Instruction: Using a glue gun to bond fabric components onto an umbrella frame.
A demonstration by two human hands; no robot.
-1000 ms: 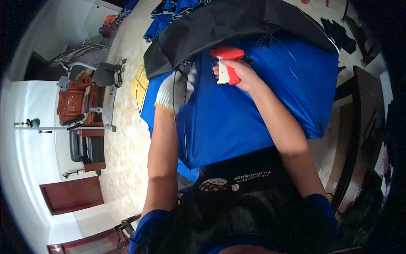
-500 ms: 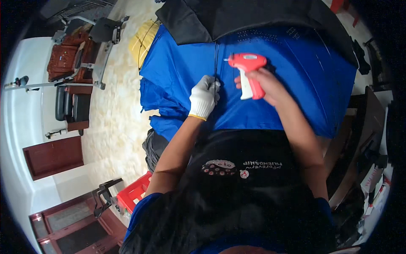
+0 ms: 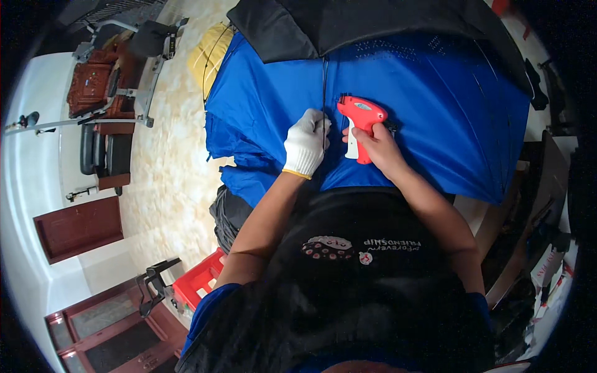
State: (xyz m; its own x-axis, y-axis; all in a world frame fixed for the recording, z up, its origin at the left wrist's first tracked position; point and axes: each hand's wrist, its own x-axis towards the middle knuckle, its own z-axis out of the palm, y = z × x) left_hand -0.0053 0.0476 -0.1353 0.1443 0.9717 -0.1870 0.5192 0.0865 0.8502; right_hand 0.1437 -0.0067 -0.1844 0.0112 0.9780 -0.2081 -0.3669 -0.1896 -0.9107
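My left hand (image 3: 306,144), in a white glove, presses down on the blue fabric (image 3: 435,118) spread in front of me, fingers bunched on the cloth beside a dark seam; whether it pinches the cloth I cannot tell. Just to its right, my right hand (image 3: 380,149) is wrapped tight around the handle of a red tagging gun (image 3: 360,121), whose nose points left toward the glove. Black fabric (image 3: 373,25) lies across the far edge. A red crate (image 3: 199,283) sits on the floor, near left.
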